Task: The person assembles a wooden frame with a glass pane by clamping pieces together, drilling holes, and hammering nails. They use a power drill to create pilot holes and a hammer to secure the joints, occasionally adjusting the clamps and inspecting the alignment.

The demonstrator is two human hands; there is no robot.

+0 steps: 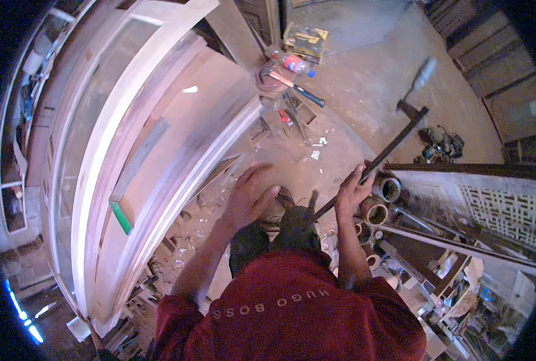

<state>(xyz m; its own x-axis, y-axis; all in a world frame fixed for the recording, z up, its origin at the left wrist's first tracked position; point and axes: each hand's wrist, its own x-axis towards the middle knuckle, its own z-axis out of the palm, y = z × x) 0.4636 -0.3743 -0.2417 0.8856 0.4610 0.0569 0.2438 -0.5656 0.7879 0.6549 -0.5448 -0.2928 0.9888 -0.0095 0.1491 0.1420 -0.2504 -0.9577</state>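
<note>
With curled right hand (355, 191), grips a long dark clamp (397, 141); holds left hand (250, 197) loosely spread and empty above the littered floor (295, 157).

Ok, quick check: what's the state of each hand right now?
Left hand: open, fingers apart, holding nothing that shows.
Right hand: grip closed around a long, dark, straight metal-looking bar.
</note>
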